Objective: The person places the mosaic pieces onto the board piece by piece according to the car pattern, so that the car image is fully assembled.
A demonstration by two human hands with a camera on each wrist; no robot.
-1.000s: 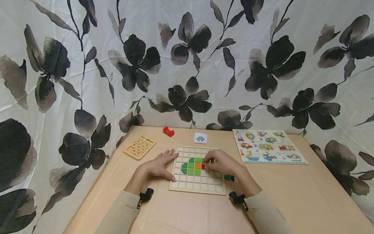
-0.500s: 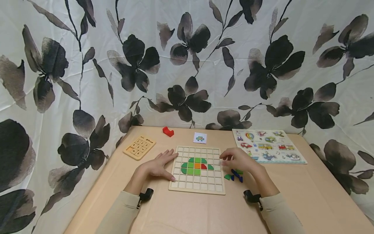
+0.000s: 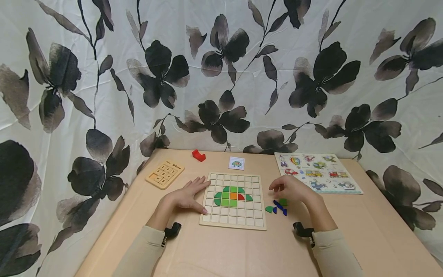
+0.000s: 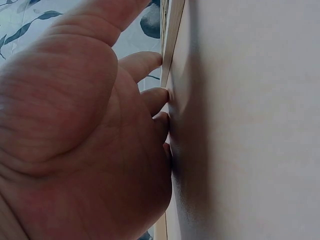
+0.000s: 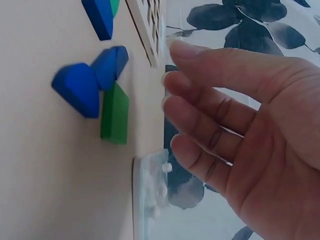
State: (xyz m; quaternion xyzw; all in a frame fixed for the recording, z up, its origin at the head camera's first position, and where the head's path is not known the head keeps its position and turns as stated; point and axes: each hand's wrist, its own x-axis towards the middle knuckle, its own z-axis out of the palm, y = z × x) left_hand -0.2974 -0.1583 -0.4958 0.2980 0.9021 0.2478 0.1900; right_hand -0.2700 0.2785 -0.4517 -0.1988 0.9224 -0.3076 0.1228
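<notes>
A wooden grid board (image 3: pixel 232 222) lies mid-table, with green pieces (image 3: pixel 225 202), an orange square (image 3: pixel 233 196) and a red piece (image 3: pixel 240 197) set in its cells. At the right end of this pattern sits a dark green curved piece (image 3: pixel 248 197). My left hand (image 3: pixel 185 198) rests along the board's left edge, thumb and fingers spread. Just right of the board, my right hand (image 3: pixel 292 188) hovers with fingers loosely bent and nothing in them. Below it lie a green block (image 5: pixel 115 115), several blue pieces (image 5: pixel 77 90) and a green curved piece (image 3: pixel 269 209).
Behind the board lies a small pattern card (image 3: pixel 237 163). A wooden number board (image 3: pixel 165 174) is at the left, a red block (image 3: pixel 199 155) at the back. The picture board (image 3: pixel 325 175) lies at the back right. A floral curtain (image 3: pixel 221 77) hangs behind the table.
My right hand has left the pattern and moved right, over the loose pieces. The dark green curved piece beside the red one is now uncovered. My left hand has stayed put.
</notes>
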